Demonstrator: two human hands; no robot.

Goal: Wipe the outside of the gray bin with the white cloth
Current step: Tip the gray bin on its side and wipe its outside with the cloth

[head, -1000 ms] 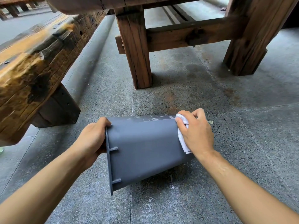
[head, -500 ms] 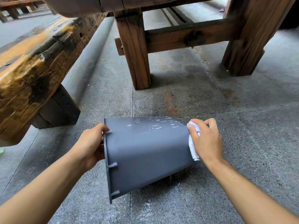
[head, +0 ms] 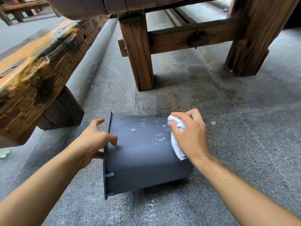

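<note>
The gray bin (head: 141, 157) lies on its side on the stone floor, rim to the left and base to the right. White flecks dot its upper face near the base. My right hand (head: 192, 136) grips the bunched white cloth (head: 176, 139) and presses it against the bin's upper face at the base end. My left hand (head: 92, 142) is at the rim: the thumb rests on the outer wall, one finger curls at the rim edge, and the other fingers are lifted and spread.
A heavy wooden bench (head: 37, 67) runs along the left. A wooden table's legs (head: 138, 53) and crossbar (head: 192, 36) stand just beyond the bin. A small green object (head: 4, 153) lies at the far left on the floor.
The bin has rolled so its white-flecked face now points up. My left hand loosened from gripping the rim to spread fingers. My right hand stayed with the cloth at the base end.
</note>
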